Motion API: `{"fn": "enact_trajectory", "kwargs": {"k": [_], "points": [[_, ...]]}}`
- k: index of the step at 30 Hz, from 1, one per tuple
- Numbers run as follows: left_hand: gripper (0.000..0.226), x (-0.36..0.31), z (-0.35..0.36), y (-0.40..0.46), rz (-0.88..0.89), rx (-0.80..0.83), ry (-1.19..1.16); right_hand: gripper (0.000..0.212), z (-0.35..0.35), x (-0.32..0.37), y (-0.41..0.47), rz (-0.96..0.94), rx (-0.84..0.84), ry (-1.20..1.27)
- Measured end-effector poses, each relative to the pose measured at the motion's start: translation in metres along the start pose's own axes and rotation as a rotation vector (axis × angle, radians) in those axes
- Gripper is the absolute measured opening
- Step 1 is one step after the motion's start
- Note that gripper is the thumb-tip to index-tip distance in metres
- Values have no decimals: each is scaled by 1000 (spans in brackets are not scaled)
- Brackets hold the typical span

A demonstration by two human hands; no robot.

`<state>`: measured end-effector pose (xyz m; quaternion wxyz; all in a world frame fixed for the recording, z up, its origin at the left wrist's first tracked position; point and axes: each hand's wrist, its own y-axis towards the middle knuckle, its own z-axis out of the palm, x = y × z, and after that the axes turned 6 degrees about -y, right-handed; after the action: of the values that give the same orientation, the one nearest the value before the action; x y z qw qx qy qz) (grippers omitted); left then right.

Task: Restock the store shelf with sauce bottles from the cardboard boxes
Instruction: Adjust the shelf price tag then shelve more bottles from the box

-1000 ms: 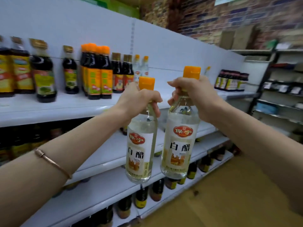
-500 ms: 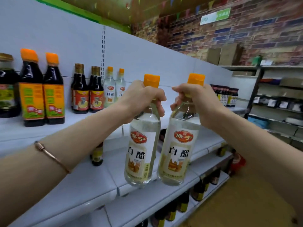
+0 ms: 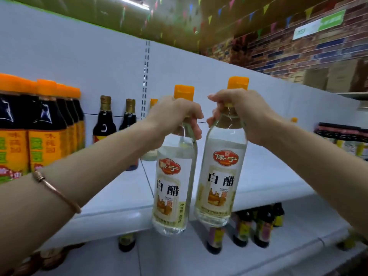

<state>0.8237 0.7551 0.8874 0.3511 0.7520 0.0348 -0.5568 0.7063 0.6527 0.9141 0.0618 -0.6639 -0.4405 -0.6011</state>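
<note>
Gripping a clear vinegar bottle by the neck in each hand, the person holds both upright above the white shelf (image 3: 119, 200): left hand (image 3: 175, 114) curled tight round the left bottle (image 3: 173, 188), right hand (image 3: 245, 114) round the right bottle (image 3: 221, 176), beside dark sauce bottles (image 3: 45, 132).

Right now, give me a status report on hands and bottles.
Left hand grips one vinegar bottle, right hand the other. Both off the shelf. Nothing blocking.
</note>
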Motion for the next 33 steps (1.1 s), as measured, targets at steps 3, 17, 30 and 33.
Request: {"fn": "enact_trajectory", "kwargs": {"k": [3, 17, 30, 33], "points": [[18, 9, -8, 33, -10, -82, 17, 25, 1, -12, 46, -11, 87, 87], [17, 84, -27, 163, -93, -483, 257, 22, 30, -119, 218, 11, 434, 206], [23, 137, -37, 199, -62, -554, 255, 18, 55, -169, 262, -156, 330, 169], [18, 145, -41, 198, -11, -507, 283, 15, 57, -184, 258, -285, 283, 38]]}}
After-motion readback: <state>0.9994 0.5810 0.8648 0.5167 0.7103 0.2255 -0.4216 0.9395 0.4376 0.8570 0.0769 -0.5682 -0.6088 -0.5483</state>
